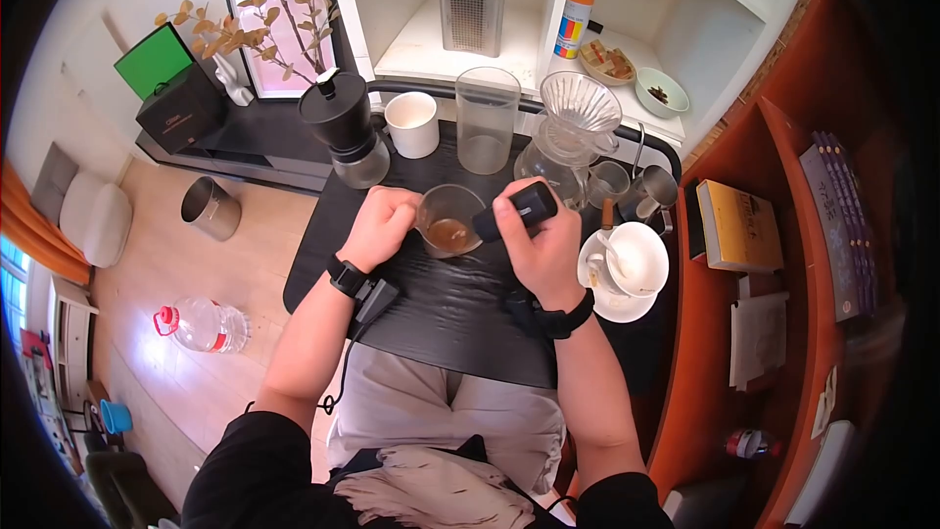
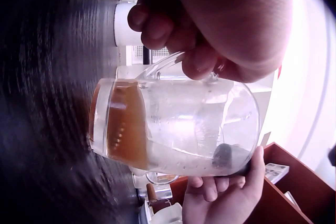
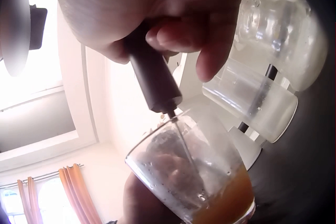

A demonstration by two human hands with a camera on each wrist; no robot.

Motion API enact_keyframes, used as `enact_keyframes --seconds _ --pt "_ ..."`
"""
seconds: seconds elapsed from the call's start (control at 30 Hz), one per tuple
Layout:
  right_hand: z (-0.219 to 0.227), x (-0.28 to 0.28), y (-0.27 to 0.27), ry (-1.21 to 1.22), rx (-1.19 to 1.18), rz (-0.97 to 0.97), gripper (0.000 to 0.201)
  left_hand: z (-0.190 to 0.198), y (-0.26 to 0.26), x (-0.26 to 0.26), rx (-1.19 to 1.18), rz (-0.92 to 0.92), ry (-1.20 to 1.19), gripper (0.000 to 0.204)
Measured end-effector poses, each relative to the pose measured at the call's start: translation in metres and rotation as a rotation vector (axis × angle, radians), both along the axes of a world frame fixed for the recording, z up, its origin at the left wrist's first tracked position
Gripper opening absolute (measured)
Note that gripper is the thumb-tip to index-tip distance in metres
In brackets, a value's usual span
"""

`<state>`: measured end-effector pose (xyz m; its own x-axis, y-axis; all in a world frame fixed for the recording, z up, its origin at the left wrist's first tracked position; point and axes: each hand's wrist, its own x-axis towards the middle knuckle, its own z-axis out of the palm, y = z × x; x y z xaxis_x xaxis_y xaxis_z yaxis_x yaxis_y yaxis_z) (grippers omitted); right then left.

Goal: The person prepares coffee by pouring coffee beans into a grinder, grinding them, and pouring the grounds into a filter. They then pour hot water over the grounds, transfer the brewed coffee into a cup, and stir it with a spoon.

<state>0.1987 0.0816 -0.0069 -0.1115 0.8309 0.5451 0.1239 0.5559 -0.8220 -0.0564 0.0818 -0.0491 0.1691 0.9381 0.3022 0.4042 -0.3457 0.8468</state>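
Observation:
My left hand (image 1: 384, 225) grips the handle of a clear glass jug (image 1: 448, 219) at the middle of the black table. A shallow layer of brown liquid (image 2: 126, 124) lies in the bottom of the jug. Held in my right hand (image 1: 544, 250) is a black handheld milk frother (image 1: 517, 213), tilted over the jug's rim. In the right wrist view, the frother's thin metal wand (image 3: 185, 145) reaches down inside the glass, its tip close to the liquid. The left wrist view shows my right fingers behind the jug's rim.
Behind the jug stand a black-topped coffee grinder (image 1: 338, 118), a white cup (image 1: 411, 124), a tall glass cylinder (image 1: 487, 118) and a glass dripper (image 1: 580, 108) on a server. A white cup and saucer (image 1: 627, 306) with a spoon sit at the right, beside wooden shelves (image 1: 710, 333).

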Motion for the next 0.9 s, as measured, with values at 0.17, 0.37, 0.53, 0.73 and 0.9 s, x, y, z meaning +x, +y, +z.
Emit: enact_keyframes --seconds 0.17,0.37,0.53,0.73,0.9 --pt "0.001 -0.005 0.0 0.073 -0.04 0.018 0.019 0.002 -0.001 0.001 0.011 -0.001 0.003 0.029" --pt "-0.006 -0.002 0.005 0.016 0.003 -0.013 0.018 0.001 -0.001 -0.001 0.0 -0.004 0.004 0.029" --pt "-0.005 0.0 0.004 0.012 0.005 0.007 0.019 0.003 -0.001 0.001 0.002 -0.005 0.001 0.028" --pt "0.002 -0.003 0.001 0.038 -0.039 0.042 0.018 0.006 -0.003 0.007 0.087 0.001 -0.031 0.031" --pt "-0.011 0.0 0.008 0.011 0.004 -0.054 0.018 0.004 -0.002 0.005 0.07 0.006 -0.052 0.029"
